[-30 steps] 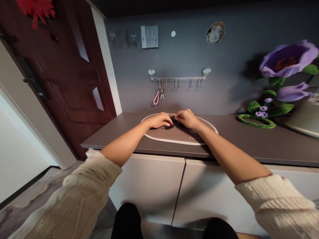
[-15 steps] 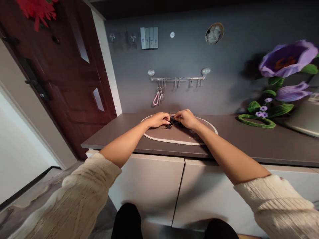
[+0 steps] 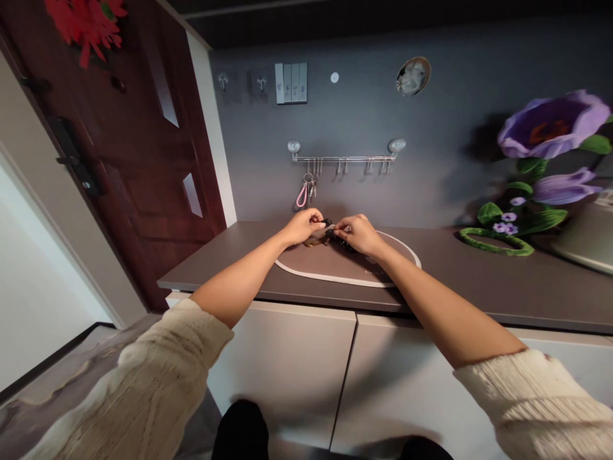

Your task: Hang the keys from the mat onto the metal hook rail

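Observation:
Over the back part of the brown oval mat (image 3: 330, 271), my two hands are close together. My left hand (image 3: 302, 227) is closed, thumb and fingers pinching a small black-headed key (image 3: 327, 223). Just to the right, my right hand (image 3: 358, 234) is closed too, its fingertips pinching the same small bunch of keys near a shiny metal part. More dark pieces lie under the right fingers, largely hidden. A pink strap (image 3: 301, 195) and other keys hang from the clear hook rail (image 3: 345, 159) on the wall behind.
The mat lies on a dark countertop (image 3: 230, 268) above white cabinet doors (image 3: 287, 358). Purple artificial flowers (image 3: 550, 128) with a green looped base and a pale lampshade-like object (image 3: 587, 233) stand right. A dark red door (image 3: 143, 128) is at left.
The left hand has risen slightly off the mat with the key, which was lower and nearer the mat before. The right hand stays beside it. The camera view has shifted a little upward.

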The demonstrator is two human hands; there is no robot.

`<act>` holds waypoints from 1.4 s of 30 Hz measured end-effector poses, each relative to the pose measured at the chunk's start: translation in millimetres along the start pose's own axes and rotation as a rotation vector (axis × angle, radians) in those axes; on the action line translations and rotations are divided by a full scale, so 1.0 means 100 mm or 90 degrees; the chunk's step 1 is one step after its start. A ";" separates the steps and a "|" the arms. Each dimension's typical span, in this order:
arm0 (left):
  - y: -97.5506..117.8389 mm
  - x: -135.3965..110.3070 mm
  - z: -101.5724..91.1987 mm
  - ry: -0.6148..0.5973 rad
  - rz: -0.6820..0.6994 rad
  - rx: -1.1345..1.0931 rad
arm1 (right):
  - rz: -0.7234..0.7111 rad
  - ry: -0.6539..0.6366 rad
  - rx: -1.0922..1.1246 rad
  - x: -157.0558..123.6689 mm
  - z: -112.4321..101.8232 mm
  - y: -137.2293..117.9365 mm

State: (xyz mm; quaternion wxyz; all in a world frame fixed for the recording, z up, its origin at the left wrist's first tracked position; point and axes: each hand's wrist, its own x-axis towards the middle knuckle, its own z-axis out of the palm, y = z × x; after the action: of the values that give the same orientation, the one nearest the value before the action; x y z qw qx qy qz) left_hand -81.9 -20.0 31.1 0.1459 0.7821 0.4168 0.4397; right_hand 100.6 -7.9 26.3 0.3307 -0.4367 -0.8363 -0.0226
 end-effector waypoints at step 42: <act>0.01 -0.01 0.10 -0.010 -0.074 -0.217 | 0.012 0.204 0.238 0.00 -0.01 -0.09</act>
State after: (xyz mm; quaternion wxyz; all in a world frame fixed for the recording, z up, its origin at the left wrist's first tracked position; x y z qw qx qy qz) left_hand -73.8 -19.7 25.3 0.3046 0.7244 0.3795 0.4883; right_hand 94.2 -14.2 29.0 0.5341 -0.3668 -0.7587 0.0669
